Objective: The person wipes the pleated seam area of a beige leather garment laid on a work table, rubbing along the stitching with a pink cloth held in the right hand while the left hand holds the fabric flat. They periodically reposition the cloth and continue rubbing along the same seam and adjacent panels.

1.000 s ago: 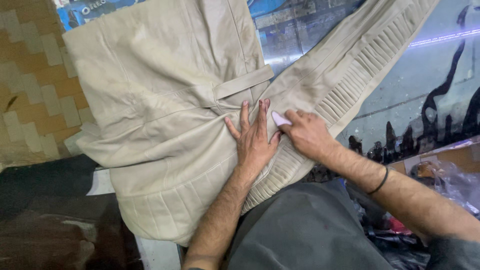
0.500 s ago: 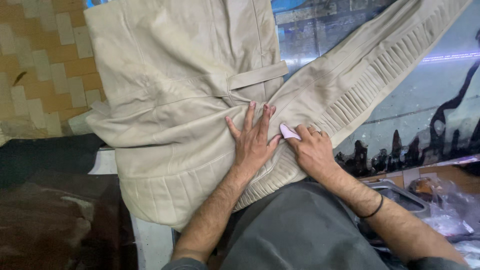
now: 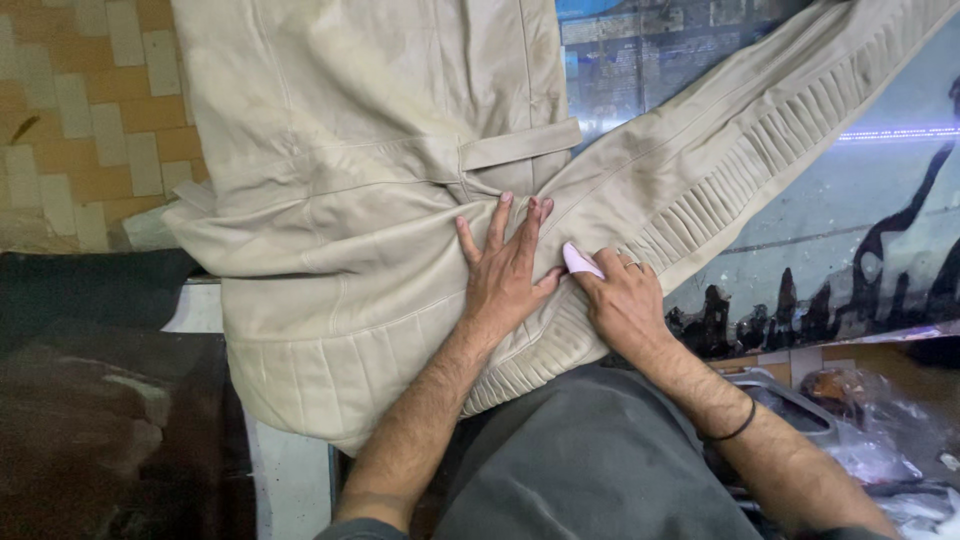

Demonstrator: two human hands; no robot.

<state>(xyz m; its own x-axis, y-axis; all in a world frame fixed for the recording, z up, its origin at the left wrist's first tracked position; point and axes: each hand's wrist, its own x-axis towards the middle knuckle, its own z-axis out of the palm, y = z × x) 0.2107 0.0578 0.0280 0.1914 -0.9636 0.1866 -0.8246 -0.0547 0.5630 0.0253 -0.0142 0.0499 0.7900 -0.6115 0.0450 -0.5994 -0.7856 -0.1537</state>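
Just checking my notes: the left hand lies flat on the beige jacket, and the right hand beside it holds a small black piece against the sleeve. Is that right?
Not quite: in the head view the small piece in the right hand is white to pale pink, not black. The rest stands: the left hand lies flat on the beige jacket, and the right hand is beside it at the sleeve.

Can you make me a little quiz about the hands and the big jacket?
1. True or false: the left hand lies flat, fingers spread, on the beige leather jacket.
2. What does the right hand pinch? A) a small white piece, B) scissors, C) a needle.
3. Fill in: the right wrist wears a thin ____ band.

Key:
1. True.
2. A, the small white piece, pressed against the jacket near its ribbed sleeve.
3. Black.
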